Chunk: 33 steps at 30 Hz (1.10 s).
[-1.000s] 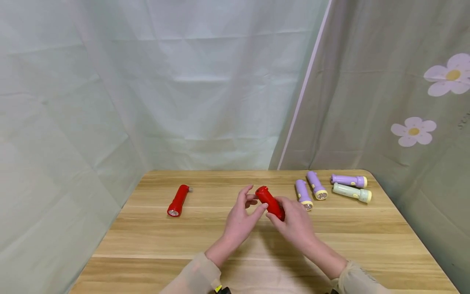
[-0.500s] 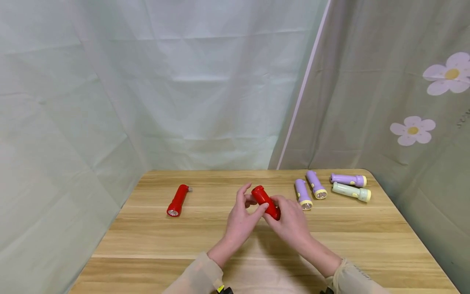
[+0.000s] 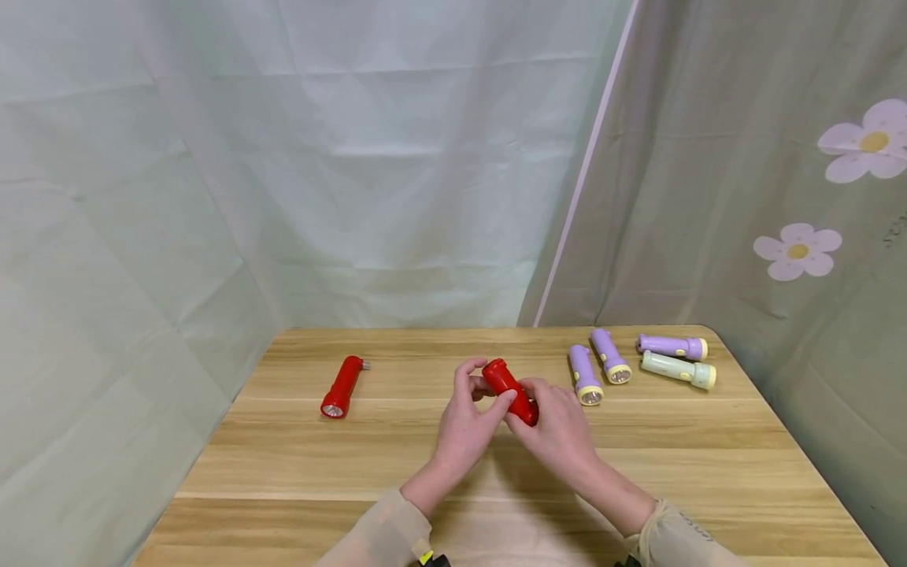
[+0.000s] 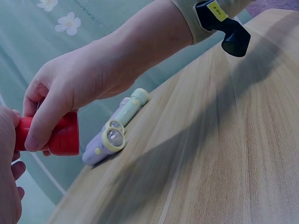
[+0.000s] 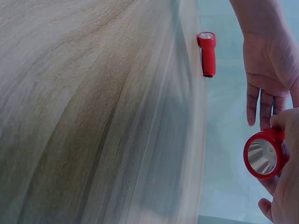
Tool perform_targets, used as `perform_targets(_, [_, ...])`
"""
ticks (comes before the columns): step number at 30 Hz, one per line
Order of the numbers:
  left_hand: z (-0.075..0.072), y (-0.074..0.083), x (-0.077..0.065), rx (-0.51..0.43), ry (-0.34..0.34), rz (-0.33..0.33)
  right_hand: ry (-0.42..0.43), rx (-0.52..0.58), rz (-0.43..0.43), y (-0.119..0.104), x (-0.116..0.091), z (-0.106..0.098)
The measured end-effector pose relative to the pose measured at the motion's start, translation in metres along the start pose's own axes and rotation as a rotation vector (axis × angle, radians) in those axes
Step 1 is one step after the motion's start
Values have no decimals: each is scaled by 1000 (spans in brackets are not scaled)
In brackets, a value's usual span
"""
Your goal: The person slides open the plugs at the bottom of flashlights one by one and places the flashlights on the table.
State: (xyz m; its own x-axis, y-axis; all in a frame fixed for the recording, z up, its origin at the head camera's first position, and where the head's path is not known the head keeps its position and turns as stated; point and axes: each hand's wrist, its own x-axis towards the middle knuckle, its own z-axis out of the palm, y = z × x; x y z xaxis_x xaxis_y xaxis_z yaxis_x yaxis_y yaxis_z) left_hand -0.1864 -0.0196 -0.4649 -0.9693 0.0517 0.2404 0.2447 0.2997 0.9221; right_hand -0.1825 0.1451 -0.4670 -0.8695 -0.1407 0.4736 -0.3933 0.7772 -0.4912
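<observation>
Both hands hold a red flashlight above the middle of the table, its tail tilted up and to the left. My right hand grips it around the head end, thumb in front and fingers behind. At the tail end, my left hand has its thumb against the body and its bent fingers behind. In the right wrist view the flashlight's lens faces the camera, showing a silvery reflector. A second red flashlight lies on the left of the table, with a small grey piece sticking out at its tail.
On the right of the wooden table lie purple flashlights and a purple flashlight beside a pale green flashlight. Fabric curtains hang behind and on both sides.
The held red flashlight and my right hand have shifted slightly left, closer to my left hand. The flashlights on the table have stayed in place.
</observation>
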Motion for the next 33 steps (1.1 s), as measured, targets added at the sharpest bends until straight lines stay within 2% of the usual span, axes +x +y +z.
perform_targets(5, [0, 0, -1, -1, 6, -2, 6, -4, -10, 0, 0, 0])
perform_targets(15, [1, -2, -5, -67, 29, -2, 7, -59, -48, 1, 4, -3])
perform_targets(19, [3, -4, -7, -128, 54, -6, 18, -94, -68, 1, 6, -4])
perform_targets(25, [8, -6, -6, -281, 94, 12, 59, -150, -132, 1, 9, -5])
perform_targets(33, [11, -7, -7, -329, 116, -7, 69, -181, -167, 0, 11, -5])
